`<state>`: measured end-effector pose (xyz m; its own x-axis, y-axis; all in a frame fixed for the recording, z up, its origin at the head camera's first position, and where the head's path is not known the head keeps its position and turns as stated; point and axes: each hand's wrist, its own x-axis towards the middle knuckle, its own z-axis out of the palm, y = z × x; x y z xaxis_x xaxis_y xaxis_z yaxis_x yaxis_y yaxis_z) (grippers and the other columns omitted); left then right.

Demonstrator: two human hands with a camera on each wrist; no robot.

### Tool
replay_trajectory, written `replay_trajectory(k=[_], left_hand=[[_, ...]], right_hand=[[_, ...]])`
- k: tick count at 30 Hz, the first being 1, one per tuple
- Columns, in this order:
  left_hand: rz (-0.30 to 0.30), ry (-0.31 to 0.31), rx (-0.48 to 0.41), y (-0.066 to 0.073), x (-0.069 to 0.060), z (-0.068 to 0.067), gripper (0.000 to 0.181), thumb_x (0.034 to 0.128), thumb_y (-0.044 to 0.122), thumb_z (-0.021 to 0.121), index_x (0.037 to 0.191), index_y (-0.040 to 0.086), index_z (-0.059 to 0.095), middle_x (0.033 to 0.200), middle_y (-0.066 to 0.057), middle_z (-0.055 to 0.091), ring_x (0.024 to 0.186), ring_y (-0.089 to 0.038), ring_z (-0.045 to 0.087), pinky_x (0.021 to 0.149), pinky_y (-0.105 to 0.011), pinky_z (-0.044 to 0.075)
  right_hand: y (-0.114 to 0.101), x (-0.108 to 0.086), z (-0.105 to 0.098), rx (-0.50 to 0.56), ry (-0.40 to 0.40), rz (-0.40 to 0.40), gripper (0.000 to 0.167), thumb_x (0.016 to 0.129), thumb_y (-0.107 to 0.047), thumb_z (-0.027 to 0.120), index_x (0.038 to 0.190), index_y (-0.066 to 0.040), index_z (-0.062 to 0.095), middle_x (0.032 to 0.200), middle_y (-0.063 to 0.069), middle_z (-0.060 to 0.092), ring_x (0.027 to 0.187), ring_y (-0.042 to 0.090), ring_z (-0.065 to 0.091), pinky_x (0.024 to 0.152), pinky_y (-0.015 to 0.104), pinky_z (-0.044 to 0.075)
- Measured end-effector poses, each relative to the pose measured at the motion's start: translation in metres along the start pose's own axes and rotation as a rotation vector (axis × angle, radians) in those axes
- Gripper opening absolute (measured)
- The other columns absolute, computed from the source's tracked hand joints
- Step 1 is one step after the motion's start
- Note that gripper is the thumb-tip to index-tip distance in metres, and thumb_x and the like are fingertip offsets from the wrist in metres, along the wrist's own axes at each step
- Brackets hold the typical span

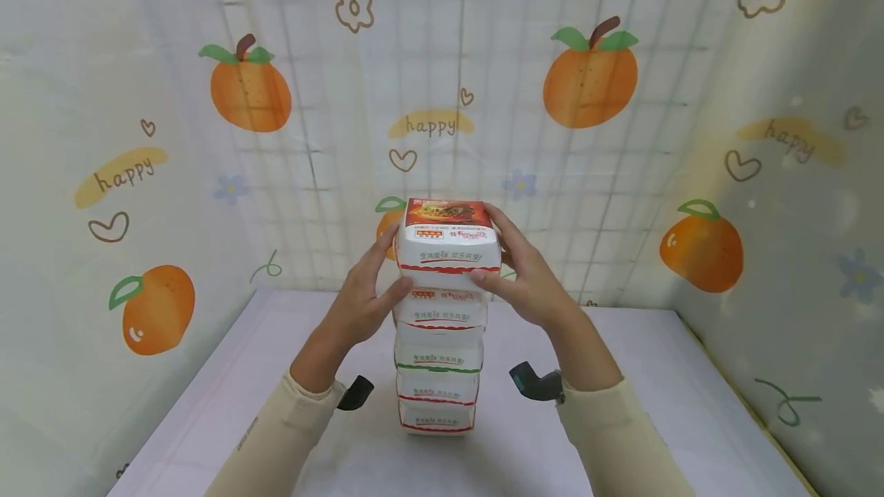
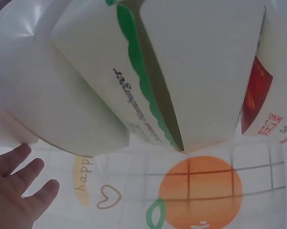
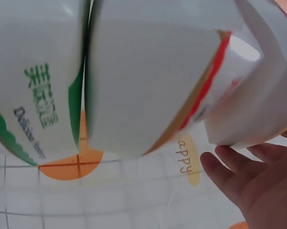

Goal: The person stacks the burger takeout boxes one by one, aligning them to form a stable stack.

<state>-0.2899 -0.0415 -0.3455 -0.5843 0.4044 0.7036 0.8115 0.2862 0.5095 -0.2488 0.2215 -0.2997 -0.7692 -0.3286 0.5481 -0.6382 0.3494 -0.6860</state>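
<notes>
A tall stack of several white hamburger boxes stands on the table, the top hamburger box (image 1: 450, 258) showing a burger picture on its lid. My left hand (image 1: 359, 301) grips that top box on its left side, thumb at the lower front edge. On the opposite side my right hand (image 1: 526, 274) holds it, thumb on the front, fingers along the side. Below it, a green-edged box (image 1: 439, 357) sits between red-edged ones. In the left wrist view, the fingertips of the left hand (image 2: 19, 191) touch a box. The right wrist view has the right hand (image 3: 258, 176) against the top box.
The white tabletop (image 1: 290, 374) extends around the stack. Behind it hangs a pale curtain (image 1: 497, 44) printed with oranges, hearts and flowers, with a grid showing through. Black wrist mounts (image 1: 535, 383) stick out near both sleeves beside the stack.
</notes>
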Motion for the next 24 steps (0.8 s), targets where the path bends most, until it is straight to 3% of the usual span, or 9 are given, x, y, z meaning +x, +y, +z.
replay_trajectory(k=[9, 24], left_hand=[[-0.014, 0.011, -0.023, -0.004, -0.007, -0.001, 0.076, 0.0934, 0.061, 0.048, 0.156, 0.036, 0.014, 0.152, 0.009, 0.033, 0.138, -0.015, 0.03, 0.105, -0.061, 0.029], [0.015, 0.02, -0.008, -0.009, -0.01, 0.001, 0.074, 0.0946, 0.06, 0.046, 0.156, 0.032, 0.015, 0.146, 0.007, 0.043, 0.138, -0.016, 0.031, 0.107, -0.054, 0.03]], right_hand=[[-0.001, 0.0, 0.006, -0.005, -0.025, 0.002, 0.087, 0.088, -0.033, 0.07, 0.155, -0.039, 0.015, 0.141, 0.0, 0.044, 0.125, 0.03, 0.047, 0.084, 0.048, 0.052], [0.002, 0.001, 0.009, -0.047, -0.009, -0.012, 0.087, 0.087, -0.035, 0.071, 0.155, -0.037, 0.017, 0.143, -0.001, 0.041, 0.122, 0.03, 0.05, 0.085, 0.05, 0.05]])
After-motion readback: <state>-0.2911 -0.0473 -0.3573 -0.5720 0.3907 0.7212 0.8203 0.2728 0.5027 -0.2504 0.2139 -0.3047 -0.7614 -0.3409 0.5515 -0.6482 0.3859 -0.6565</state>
